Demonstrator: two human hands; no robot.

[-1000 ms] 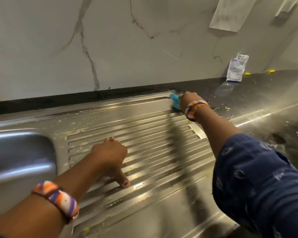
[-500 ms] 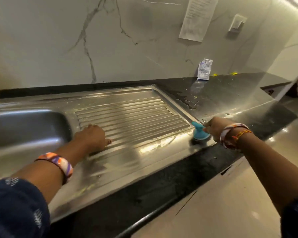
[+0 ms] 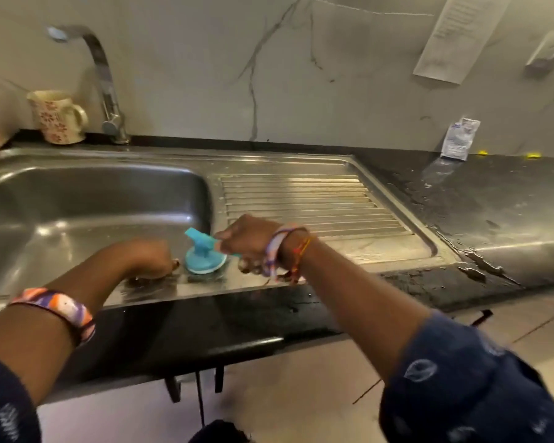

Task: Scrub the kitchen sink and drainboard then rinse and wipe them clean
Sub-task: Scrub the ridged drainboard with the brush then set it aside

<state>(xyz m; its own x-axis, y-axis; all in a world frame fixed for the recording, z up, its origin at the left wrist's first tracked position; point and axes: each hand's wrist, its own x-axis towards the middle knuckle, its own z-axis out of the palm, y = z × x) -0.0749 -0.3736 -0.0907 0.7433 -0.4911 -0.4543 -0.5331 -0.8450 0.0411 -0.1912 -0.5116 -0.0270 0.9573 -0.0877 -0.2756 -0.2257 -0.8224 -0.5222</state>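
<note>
A steel sink basin (image 3: 87, 212) lies at the left, with its ribbed drainboard (image 3: 307, 203) to the right. My right hand (image 3: 250, 241) grips the handle of a blue scrub brush (image 3: 205, 259), whose round head is pressed on the sink's front rim between basin and drainboard. My left hand (image 3: 149, 259) rests curled on the front rim just left of the brush head and holds nothing that I can see.
A curved tap (image 3: 104, 84) and a patterned mug (image 3: 60, 118) stand behind the basin. The dark counter (image 3: 493, 206) to the right is wet, with a small white packet (image 3: 459, 139) leaning on the marble wall. The counter's front edge is close below my arms.
The brush moved from the drainboard's far right corner along its front edge to the rim beside the basin. My left hand slid from the ribs to the front rim.
</note>
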